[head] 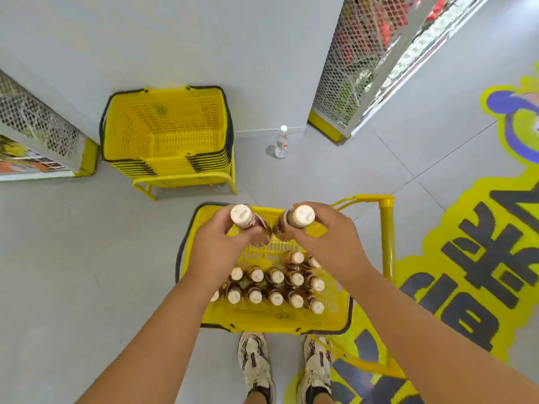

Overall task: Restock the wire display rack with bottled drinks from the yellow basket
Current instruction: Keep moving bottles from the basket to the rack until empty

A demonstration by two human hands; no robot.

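Note:
A yellow basket (291,323) stands on the floor in front of my feet, with several brown bottled drinks (275,287) with cream caps upright inside. My left hand (217,246) grips one brown bottle (248,224) lifted above the basket's far end. In my right hand (326,237) is a second brown bottle (294,221), held beside the first, the two nearly touching. A wire display rack (358,59) with mesh sides rises at the upper right, holding red and green goods.
A stack of empty yellow baskets (166,132) sits on a yellow stand against the grey wall. A clear water bottle (281,142) stands on the floor by the wall. Another mesh rack (38,123) is at the left. A yellow trolley handle (386,237) rises right of the basket.

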